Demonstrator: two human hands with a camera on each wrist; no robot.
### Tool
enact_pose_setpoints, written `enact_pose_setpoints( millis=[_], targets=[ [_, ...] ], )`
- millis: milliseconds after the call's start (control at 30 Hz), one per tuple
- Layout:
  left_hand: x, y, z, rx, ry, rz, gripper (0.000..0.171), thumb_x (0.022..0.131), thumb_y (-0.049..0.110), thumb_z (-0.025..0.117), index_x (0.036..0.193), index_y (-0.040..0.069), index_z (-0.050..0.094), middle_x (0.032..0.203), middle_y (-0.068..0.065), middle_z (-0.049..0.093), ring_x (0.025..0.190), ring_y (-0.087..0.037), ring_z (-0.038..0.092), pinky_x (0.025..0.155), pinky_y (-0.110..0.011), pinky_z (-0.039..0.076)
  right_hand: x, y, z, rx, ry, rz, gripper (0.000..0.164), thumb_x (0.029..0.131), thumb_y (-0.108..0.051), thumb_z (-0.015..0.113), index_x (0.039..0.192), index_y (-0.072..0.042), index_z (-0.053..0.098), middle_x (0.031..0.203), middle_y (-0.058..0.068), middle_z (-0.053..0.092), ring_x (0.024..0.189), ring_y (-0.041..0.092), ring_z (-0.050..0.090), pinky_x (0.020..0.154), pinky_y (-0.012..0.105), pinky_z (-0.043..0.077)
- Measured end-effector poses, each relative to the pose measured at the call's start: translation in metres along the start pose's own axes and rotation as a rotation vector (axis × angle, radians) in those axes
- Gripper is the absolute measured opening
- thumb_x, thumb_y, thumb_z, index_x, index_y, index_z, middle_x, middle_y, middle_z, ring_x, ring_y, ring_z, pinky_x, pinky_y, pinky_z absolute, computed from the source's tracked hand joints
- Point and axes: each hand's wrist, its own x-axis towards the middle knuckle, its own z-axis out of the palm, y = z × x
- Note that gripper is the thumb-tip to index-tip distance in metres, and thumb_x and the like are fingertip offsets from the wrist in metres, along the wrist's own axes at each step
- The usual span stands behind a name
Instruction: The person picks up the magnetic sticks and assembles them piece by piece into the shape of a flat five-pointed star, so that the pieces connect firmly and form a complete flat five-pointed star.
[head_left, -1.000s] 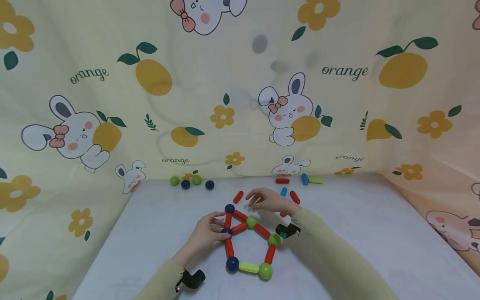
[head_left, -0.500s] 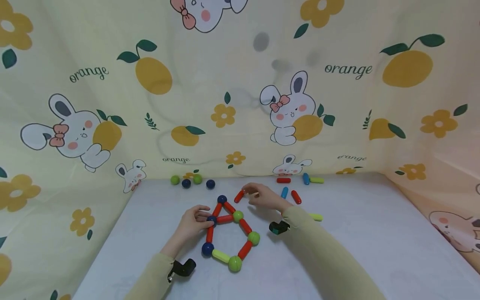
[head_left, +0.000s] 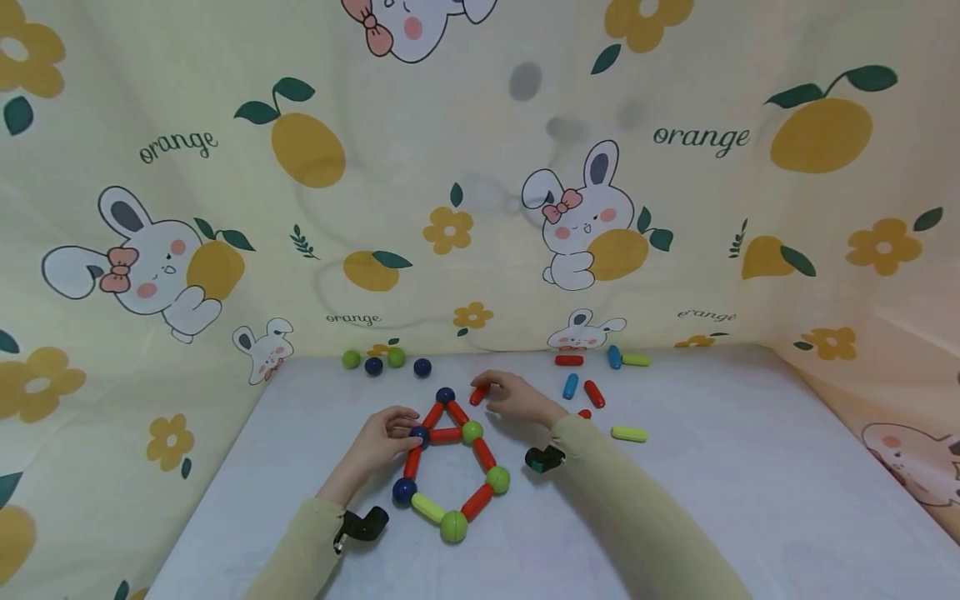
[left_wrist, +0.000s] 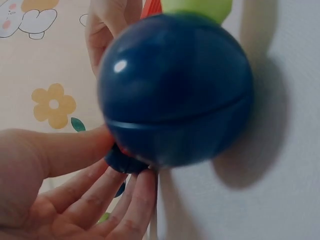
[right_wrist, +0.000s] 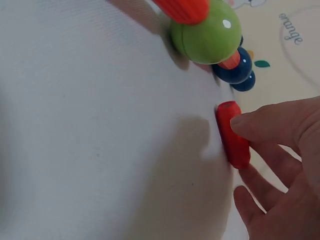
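Note:
On the table lies a joined frame of balls and rods: dark blue balls, green balls, red rods and one yellow-green rod (head_left: 428, 508). My left hand (head_left: 377, 442) pinches the blue ball (head_left: 420, 435) at the frame's left side between thumb and fingers. A nearer blue ball (left_wrist: 175, 90) fills much of the left wrist view and partly hides the rest. Behind the frame's right side, my right hand (head_left: 517, 398) pinches a loose red rod (right_wrist: 232, 135) between thumb and fingers. That rod sits just right of the frame's far blue ball (head_left: 446, 396).
Two green balls and two blue balls (head_left: 422, 367) stand at the back left. Toward the back right lie loose red rods (head_left: 594, 394), blue rods (head_left: 571, 386) and yellow-green rods (head_left: 629, 434). A patterned cloth (head_left: 480, 208) rises behind the table.
The frame has shifted left and turned, with my left hand staying on its blue ball. My right hand has reached the loose red rod and taken hold of it.

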Motion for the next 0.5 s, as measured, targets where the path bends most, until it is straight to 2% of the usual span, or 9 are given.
enact_pose_setpoints(
  millis=[233,367,500],
  targets=[
    [-0.001,0.0,-0.002,-0.011,-0.007,-0.019,0.037,0.083,0.002,0.072,0.118,0.001,0.06,0.104,-0.008,0.066,0.098,-0.024,0.062,0.087,-0.039,0.052,0.001,0.002,0.003,0.004,-0.026,0.022,0.04,0.085,0.006,0.063,0.122,-0.01,0.061,0.113,0.001,0.06,0.103,0.019,0.052,0.094,0.037,0.045],
    [-0.003,0.001,-0.003,-0.025,-0.021,-0.015,0.038,0.083,0.001,0.072,0.119,0.0,0.059,0.106,-0.01,0.065,0.099,-0.026,0.062,0.086,-0.038,0.053,-0.004,0.005,0.004,-0.024,-0.023,0.051,0.033,0.087,0.003,0.064,0.115,-0.014,0.065,0.107,-0.004,0.06,0.099,0.018,0.051,0.089,0.034,0.047],
    [-0.003,0.0,-0.003,-0.033,-0.032,0.001,0.038,0.083,0.0,0.072,0.118,0.0,0.059,0.107,-0.01,0.065,0.099,-0.026,0.062,0.085,-0.038,0.053,-0.014,0.004,0.002,-0.044,-0.012,0.063,0.028,0.088,0.002,0.065,0.11,-0.014,0.066,0.104,-0.003,0.06,0.099,0.019,0.051,0.087,0.035,0.047]
  ],
)
